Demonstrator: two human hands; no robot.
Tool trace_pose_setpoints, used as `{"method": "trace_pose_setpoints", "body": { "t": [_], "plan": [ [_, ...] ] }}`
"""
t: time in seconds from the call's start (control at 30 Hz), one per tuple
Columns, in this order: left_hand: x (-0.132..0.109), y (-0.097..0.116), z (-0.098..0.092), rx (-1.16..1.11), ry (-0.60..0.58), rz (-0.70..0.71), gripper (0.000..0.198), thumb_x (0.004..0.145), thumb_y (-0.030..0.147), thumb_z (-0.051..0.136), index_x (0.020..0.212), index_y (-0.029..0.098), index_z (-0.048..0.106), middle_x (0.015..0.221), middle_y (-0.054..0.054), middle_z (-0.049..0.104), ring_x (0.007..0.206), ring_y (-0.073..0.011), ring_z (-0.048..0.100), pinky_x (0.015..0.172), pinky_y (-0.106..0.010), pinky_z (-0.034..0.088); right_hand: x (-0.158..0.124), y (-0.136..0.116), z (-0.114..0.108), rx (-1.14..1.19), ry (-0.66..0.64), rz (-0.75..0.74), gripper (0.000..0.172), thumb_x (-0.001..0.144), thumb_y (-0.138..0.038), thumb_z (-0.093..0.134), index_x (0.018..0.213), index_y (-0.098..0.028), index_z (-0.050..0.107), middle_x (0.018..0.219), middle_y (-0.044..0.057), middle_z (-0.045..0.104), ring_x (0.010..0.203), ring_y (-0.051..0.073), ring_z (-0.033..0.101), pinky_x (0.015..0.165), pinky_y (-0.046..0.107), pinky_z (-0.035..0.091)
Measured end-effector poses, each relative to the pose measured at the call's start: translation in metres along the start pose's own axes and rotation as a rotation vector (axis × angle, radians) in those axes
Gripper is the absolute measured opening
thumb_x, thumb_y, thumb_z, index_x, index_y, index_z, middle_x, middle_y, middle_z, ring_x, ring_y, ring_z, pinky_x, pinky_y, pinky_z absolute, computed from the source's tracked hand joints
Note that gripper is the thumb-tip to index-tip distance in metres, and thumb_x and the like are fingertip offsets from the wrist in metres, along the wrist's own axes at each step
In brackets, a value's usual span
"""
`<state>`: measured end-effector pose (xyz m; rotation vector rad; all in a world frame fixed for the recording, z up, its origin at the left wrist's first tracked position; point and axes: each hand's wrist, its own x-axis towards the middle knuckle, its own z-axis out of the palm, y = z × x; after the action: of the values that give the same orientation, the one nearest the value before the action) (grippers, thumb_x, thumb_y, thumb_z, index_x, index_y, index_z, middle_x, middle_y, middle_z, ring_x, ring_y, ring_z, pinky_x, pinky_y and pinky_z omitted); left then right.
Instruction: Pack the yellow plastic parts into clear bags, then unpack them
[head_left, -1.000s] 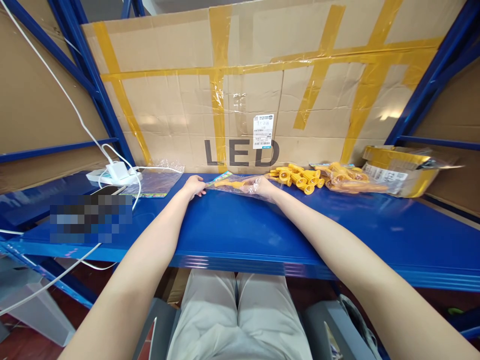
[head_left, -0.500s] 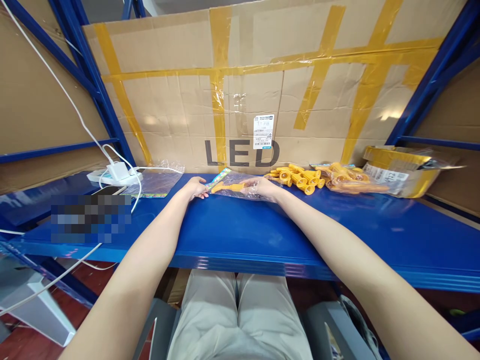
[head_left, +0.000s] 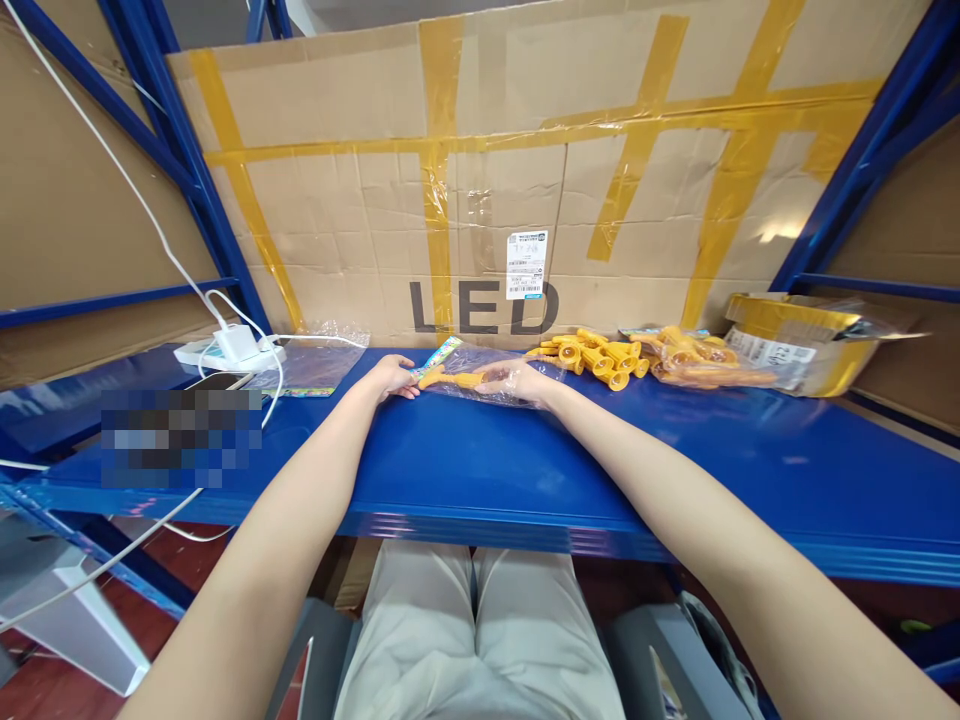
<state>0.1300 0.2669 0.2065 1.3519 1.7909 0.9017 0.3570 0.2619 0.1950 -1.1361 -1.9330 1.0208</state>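
From afar I see the left hand (head_left: 397, 378) gripping the printed end (head_left: 439, 354) of a clear bag (head_left: 484, 357) over the blue shelf (head_left: 480, 465), the right hand (head_left: 516, 382) grasping a yellow piece (head_left: 454, 380), apparently inside (glare blurs this). It looks nearly bagged; a loose yellow pile (head_left: 598, 357) remains. Since a second ago, the printed end shows more broadly.

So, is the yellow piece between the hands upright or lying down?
Lying down: the yellow piece runs sideways between the left hand and right hand, low along the blue shelf.

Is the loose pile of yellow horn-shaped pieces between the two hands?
No, the pile lies right of the right hand, beside the bagged yellow pieces.
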Motion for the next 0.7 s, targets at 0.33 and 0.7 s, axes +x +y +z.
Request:
{"method": "trace_pose_setpoints", "body": {
  "t": [0.33,0.7],
  "plan": [
    [0.006,-0.004,-0.003,-0.084,-0.042,0.003,0.06,0.077,-0.007,0.059,0.134,-0.001,0.042,0.062,-0.008,0.066,0.052,-0.0145,0.066,0.062,-0.025,0.057,0.008,0.012,0.002,0.101,-0.023,0.009,0.034,0.066,-0.019,0.077,0.099,-0.015,0.072,0.095,0.005,0.072,0.089,0.017,0.063,0.091,0.032,0.047],
    [0.014,-0.008,-0.001,0.077,0.08,0.035,0.05,0.075,0.004,0.065,0.123,0.003,0.053,0.065,-0.009,0.068,0.057,-0.0162,0.066,0.059,-0.024,0.052,0.005,0.008,0.002,0.181,-0.057,0.037,0.035,0.062,-0.017,0.079,0.096,-0.015,0.071,0.094,0.004,0.073,0.088,0.016,0.065,0.091,0.031,0.048]
  ]
}}
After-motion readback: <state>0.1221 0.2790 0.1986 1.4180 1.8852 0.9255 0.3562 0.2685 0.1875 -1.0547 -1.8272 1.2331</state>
